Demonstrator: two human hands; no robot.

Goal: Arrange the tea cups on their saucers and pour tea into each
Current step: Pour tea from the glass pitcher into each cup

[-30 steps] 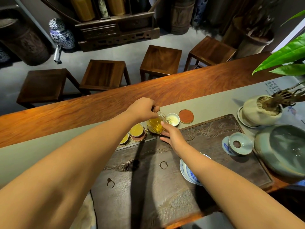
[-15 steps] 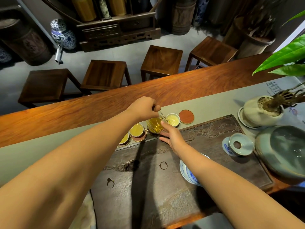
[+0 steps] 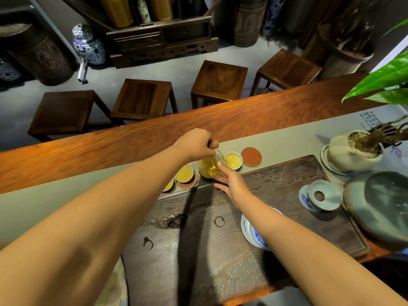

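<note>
My left hand (image 3: 195, 144) grips the handle of a glass pitcher (image 3: 209, 167) of yellow tea, tilted toward a white cup (image 3: 233, 160) that holds pale tea. My right hand (image 3: 230, 183) has its fingers spread, and its fingertips touch the pitcher's lower side. Left of the pitcher stands a cup (image 3: 184, 173) full of tea on a red saucer (image 3: 187, 184), and a further full cup (image 3: 168, 186) shows partly behind my left forearm. An empty red saucer (image 3: 251, 156) lies at the right end of the row. The pitcher hides whatever stands beneath it.
The row sits on a grey runner (image 3: 282, 140) along a carved dark tea tray (image 3: 287, 180). On the tray stand a lidded white gaiwan (image 3: 323, 195) and a blue-white bowl (image 3: 251, 233). A grey-green basin (image 3: 384, 206) and a potted plant (image 3: 353, 151) stand right. Stools (image 3: 218, 78) line the far side.
The white cup under the pitcher's spout has gained more pale tea. Both hands and the pitcher have stayed nearly in place.
</note>
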